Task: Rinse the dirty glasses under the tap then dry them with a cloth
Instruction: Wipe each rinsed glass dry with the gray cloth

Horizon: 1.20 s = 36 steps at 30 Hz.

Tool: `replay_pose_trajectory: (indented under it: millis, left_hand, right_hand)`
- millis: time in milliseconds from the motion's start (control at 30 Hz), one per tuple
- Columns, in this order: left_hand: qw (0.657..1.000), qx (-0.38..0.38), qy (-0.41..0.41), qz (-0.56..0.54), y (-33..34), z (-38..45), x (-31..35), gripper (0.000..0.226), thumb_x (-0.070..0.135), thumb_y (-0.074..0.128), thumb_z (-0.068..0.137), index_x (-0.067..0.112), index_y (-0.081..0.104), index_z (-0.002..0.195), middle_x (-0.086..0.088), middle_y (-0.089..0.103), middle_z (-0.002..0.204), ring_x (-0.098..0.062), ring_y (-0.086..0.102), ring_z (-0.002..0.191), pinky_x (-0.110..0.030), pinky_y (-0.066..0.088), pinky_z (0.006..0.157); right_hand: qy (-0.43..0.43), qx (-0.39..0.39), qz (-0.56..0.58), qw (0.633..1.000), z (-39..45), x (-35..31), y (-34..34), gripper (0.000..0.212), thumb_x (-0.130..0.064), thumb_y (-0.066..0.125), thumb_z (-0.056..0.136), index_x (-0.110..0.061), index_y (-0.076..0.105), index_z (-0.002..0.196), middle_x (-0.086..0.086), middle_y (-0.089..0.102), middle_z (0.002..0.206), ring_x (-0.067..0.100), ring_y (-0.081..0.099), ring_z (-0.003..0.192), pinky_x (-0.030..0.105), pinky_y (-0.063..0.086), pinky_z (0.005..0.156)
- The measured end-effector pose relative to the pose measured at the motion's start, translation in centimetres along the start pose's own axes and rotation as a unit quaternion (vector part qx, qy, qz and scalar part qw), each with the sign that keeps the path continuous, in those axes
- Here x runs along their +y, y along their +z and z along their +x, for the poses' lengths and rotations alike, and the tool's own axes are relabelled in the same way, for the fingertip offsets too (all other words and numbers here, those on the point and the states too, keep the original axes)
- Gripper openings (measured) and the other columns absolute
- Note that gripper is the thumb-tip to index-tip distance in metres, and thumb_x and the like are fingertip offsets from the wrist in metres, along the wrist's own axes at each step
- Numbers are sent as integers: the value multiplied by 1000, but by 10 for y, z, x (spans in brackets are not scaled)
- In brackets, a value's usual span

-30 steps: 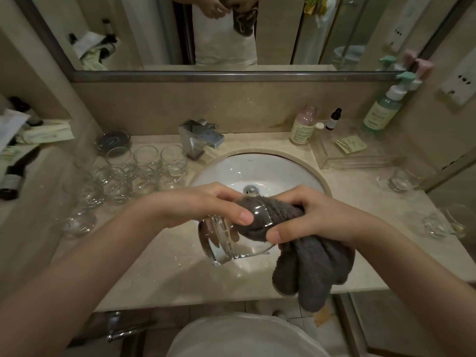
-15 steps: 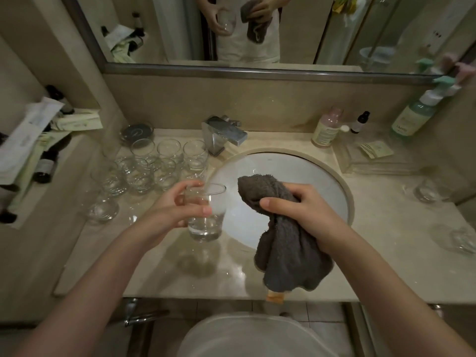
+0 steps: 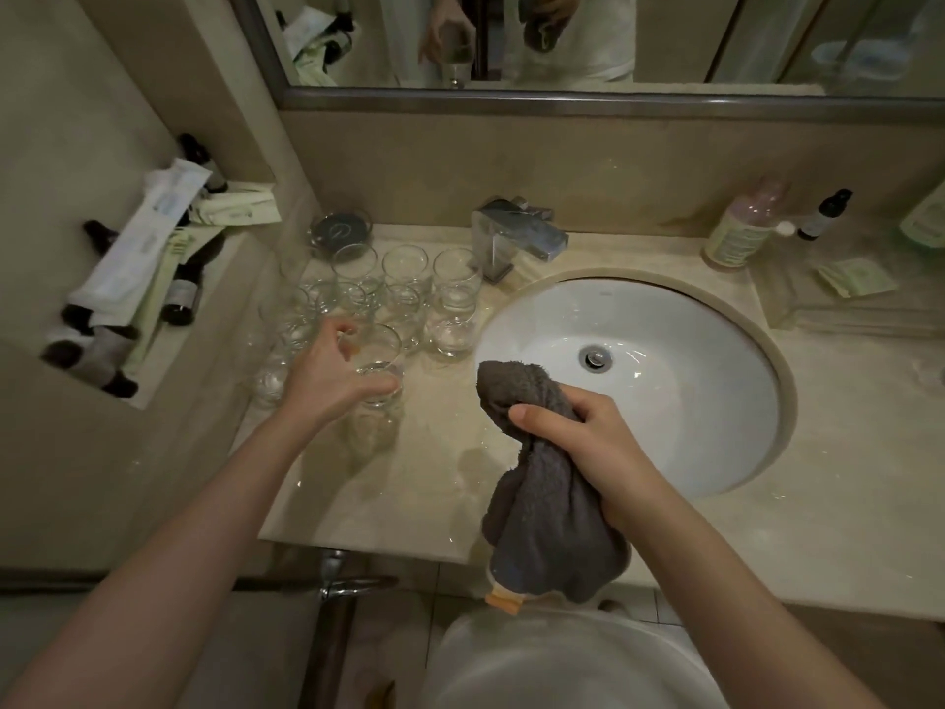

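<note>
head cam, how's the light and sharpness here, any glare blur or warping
Head view: dim, warm light; bright glare streaks in the white sink; straight edges such as the mirror frame bow from the wide lens; the clear glass in the left hand and those behind it smear together; the grey cloth in the right hand reads sharper.

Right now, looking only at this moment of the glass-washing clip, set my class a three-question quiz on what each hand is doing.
1. True or false: the left hand grips a glass beside the cluster of glasses on the counter.
2. What does the right hand hold? A) soap bottle B) grey cloth C) glass
3. Fill in: the tap stands behind the ____, and no water is visibly running.

Key:
1. True.
2. B, the grey cloth.
3. Sink.
</note>
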<state>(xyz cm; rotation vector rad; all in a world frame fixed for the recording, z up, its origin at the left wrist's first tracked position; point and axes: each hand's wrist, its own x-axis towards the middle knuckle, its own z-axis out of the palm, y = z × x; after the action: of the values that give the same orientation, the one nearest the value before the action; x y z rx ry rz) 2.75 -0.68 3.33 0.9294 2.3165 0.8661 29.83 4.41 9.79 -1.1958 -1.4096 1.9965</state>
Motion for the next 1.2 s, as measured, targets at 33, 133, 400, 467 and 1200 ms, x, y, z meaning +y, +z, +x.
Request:
replay_pose_trajectory:
  millis: [33, 133, 400, 467, 1200]
  left_hand:
    - [1000, -1, 0, 10, -3, 4, -4, 106, 52, 78, 36, 27, 43, 133, 5, 53, 115, -19, 55, 109, -41, 49, 94]
    - [998, -1, 2, 57, -10, 14, -14, 108, 58, 73, 31, 29, 46, 132, 6, 57, 115, -21, 58, 109, -45, 50, 94]
    - [989, 2, 0, 151, -16, 41, -32, 93, 51, 79, 42, 21, 49, 125, -4, 61, 114, -31, 56, 111, -47, 47, 96]
    - [982, 8, 4, 190, -16, 47, -36, 88, 51, 85, 48, 20, 49, 123, -6, 63, 114, -32, 53, 116, -47, 43, 100]
    - [980, -20, -51, 191, -21, 72, -52, 92, 40, 92, 51, 18, 46, 128, -15, 55, 128, -32, 51, 119, -42, 46, 97]
  right_hand:
    - [2, -1, 3, 1000, 1, 2, 3, 10, -9, 71, 83, -10, 69, 74, -1, 59, 59, 14, 57, 57, 27, 50, 57]
    - [13, -7, 4, 1000, 3, 6, 10, 10, -9, 71, 84, -10, 68, 74, -2, 59, 58, 12, 57, 57, 25, 50, 56]
    - [36, -9, -1, 999, 7, 13, 16, 6, -9, 71, 84, -8, 70, 78, -1, 61, 60, 11, 58, 57, 22, 49, 54]
    - [47, -8, 5, 999, 9, 16, 19, 6, -9, 71, 84, -7, 69, 78, -1, 60, 59, 11, 58, 56, 21, 49, 54]
    - [97, -26, -19, 995, 13, 28, 36, 6, -7, 69, 84, -2, 68, 81, 6, 58, 66, 16, 57, 61, 27, 48, 61]
